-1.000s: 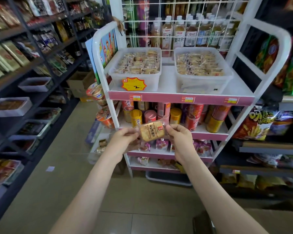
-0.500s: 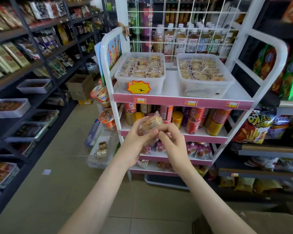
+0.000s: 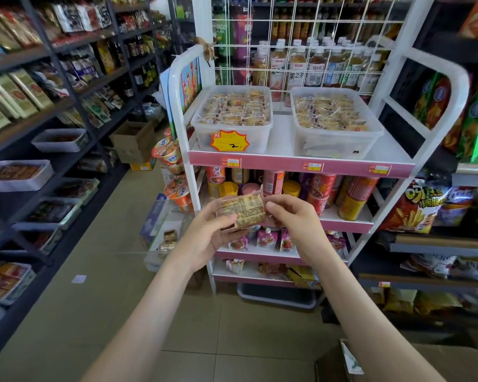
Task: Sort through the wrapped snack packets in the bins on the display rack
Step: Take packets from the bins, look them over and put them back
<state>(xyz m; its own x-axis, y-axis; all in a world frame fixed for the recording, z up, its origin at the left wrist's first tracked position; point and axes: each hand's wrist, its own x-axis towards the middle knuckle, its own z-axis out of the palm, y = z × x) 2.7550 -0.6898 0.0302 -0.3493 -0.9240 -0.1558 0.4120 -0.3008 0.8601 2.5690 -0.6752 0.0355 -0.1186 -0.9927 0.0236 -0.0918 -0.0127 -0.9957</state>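
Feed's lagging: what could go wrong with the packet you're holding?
The clear-wrapped tan snack packet is held in mid-air by the left hand and right hand, so it might slip to the tiled floor. The left clear plastic bin and right clear plastic bin hold look-alike packets, risking a mix-up.

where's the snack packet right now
Head view, centre: the snack packet is held between the left hand and right hand, in front of the cans.

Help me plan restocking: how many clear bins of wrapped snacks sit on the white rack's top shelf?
2. The left bin, bearing a yellow price tag, and the right bin stand side by side, apart, on the top shelf. No others seem hidden.
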